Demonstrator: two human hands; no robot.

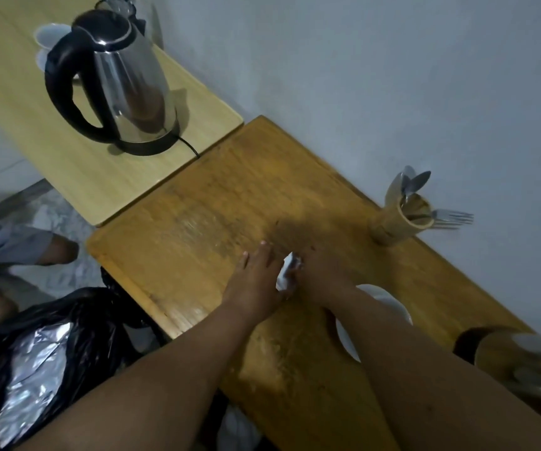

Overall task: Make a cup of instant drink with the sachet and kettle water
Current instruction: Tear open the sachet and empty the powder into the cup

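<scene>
A small silvery white sachet (288, 272) is held between both my hands above the darker wooden table (197, 229). My left hand (256, 281) grips its left side, with two fingers stretched out. My right hand (319, 271) pinches its right side. Under my right forearm sits a white cup (348, 340), mostly hidden. A steel kettle (122, 83) with a black handle stands on its base on the paler table (77, 177) at the upper left.
A bamboo holder with spoons and forks (402, 219) stands by the wall. Another wooden holder (516, 362) sits at the right edge, blurred. White cups (47, 37) stand behind the kettle. A black bin bag with foil (34, 362) lies on the floor at lower left.
</scene>
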